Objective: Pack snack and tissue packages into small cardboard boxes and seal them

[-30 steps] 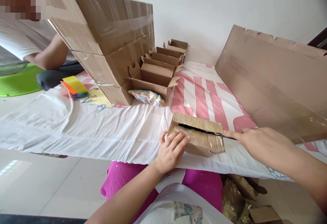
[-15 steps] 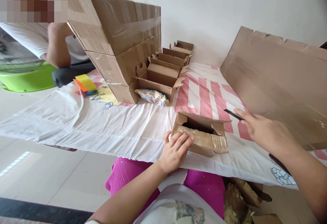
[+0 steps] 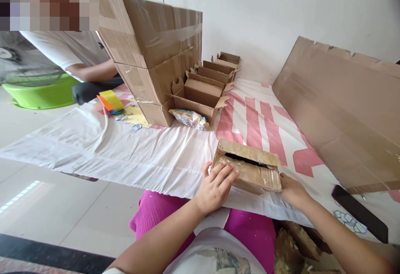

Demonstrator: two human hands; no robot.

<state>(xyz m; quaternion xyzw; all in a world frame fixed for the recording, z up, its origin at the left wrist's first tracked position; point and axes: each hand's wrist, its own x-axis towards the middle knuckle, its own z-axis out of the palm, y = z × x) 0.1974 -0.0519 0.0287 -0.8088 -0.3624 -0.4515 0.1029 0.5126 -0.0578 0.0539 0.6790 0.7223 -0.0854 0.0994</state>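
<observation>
A small cardboard box (image 3: 250, 174) with shiny tape lies near the cloth's front edge. Its top flaps are folded nearly together, leaving a narrow dark slit between them. My left hand (image 3: 215, 186) grips the box's left end, fingers over the taped top and thumb at the side. At the opposite end, my right hand (image 3: 293, 190) holds the lower right corner; its fingertips are partly hidden by the box. No knife shows in my right hand. A dark phone (image 3: 359, 213) lies on the cloth to the right of that hand.
Stacked taped cartons (image 3: 156, 65) stand at left, with several open small boxes (image 3: 200, 94) and a crinkled packet (image 3: 190, 119) beside them. A large cardboard sheet (image 3: 340, 111) leans at right. A co-worker's arm (image 3: 96, 71) is behind the cartons. Cardboard scraps (image 3: 290, 245) lie below the table.
My right hand has moved left and down from above the cloth to the box's right end, and the knife it held is out of sight. The box's far flap has folded over.
</observation>
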